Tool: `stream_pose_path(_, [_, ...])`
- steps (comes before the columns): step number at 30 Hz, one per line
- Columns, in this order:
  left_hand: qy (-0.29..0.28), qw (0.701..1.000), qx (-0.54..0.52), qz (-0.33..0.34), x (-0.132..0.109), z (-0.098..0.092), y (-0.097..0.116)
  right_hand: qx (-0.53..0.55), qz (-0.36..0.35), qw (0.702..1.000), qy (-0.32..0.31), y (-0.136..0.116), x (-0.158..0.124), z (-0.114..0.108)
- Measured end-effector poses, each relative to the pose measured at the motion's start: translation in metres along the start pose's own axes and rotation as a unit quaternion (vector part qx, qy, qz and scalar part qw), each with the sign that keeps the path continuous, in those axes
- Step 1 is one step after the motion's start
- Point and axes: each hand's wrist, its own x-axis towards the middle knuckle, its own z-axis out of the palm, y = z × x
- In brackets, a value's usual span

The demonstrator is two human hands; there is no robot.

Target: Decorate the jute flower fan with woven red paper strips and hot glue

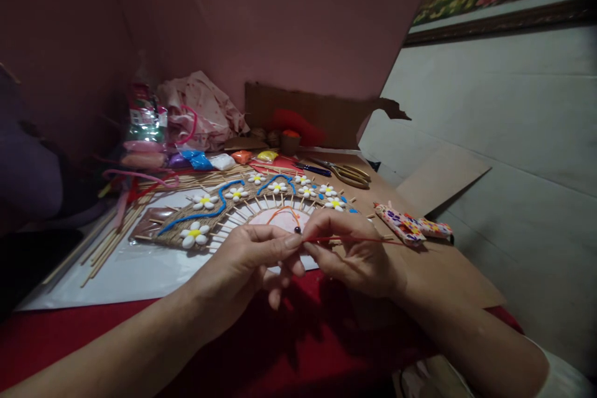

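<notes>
My left hand pinches a small dark bead between thumb and forefinger. My right hand pinches a thin red stick whose tip meets the bead. Both hands hover over a curved craft piece made of twine and wooden sticks. White clay flowers with yellow centres and blue cord decorate it.
Scissors and a blue-handled tool lie behind the craft. Coloured clay packets sit at the back left. A patterned clay piece rests on brown cardboard at right. Loose wooden sticks lie at left on a white sheet.
</notes>
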Motion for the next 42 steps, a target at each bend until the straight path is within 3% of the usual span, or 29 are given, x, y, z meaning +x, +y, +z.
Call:
stream_pose_path(6, [-0.01,0.999,-0.027,-0.021,0.001,-0.001,0.0,0.099,0.068,0.992,-0.034,0.003,0.002,-0.004])
stream_pose_path(14, [0.003,1.0,-0.028,-0.007,0.001,0.0,0.0,0.104,0.038,0.994,-0.016,0.006,0.002,-0.004])
stream_pose_path(21, [0.018,0.999,-0.033,0.013,0.003,-0.001,-0.003,0.005,-0.066,0.997,0.041,0.007,0.001,0.0])
stream_pose_path(26, [0.026,0.998,-0.041,0.035,0.005,-0.002,-0.003,-0.132,-0.148,0.978,0.065,0.004,-0.002,0.004])
stream_pose_path(32, [0.036,0.997,-0.044,0.043,0.008,-0.003,-0.006,-0.225,-0.192,0.953,0.061,0.008,-0.004,0.008])
stream_pose_path(42, [0.066,0.996,-0.008,0.057,0.004,0.003,-0.007,-0.255,-0.191,0.946,0.066,0.006,-0.007,0.009])
